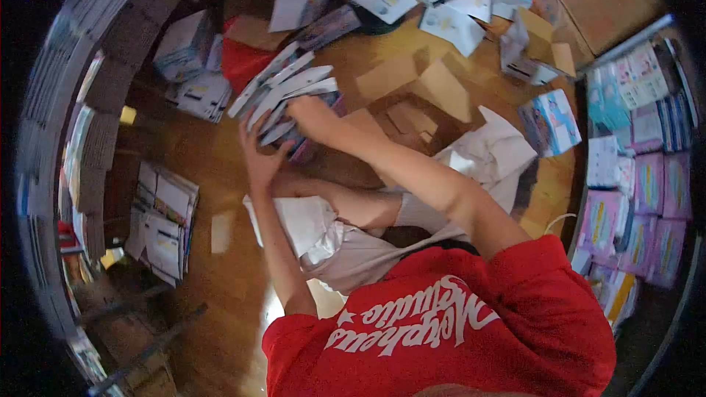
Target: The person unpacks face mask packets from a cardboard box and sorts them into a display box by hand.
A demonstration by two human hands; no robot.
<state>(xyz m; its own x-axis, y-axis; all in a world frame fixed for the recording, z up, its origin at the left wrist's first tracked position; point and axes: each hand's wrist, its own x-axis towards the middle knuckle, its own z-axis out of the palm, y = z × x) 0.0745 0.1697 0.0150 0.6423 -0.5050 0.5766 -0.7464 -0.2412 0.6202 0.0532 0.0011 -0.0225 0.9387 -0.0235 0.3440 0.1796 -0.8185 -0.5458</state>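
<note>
A row of thin white flat boxes or booklets (283, 95), fanned and tilted, stands in front of my crossed legs. My left hand (262, 153) is at its near left side, fingers bent around the nearest pieces. My right hand (315, 119) reaches over from the right, its fingers curled against the edges of the same pieces and partly hidden. A dark purple printed side (334, 103) shows at the row's right, perhaps a container around it. Just behind the row lies a red item (250, 55). Blur hides the print on the pieces.
Open brown cardboard (419, 88) lies ahead on the wooden floor, with opened white boxes (452, 22) beyond. White stacks (165, 228) sit at the left. A shelf of pink packs (647, 184) stands at the right, tall stacks (59, 103) along the left.
</note>
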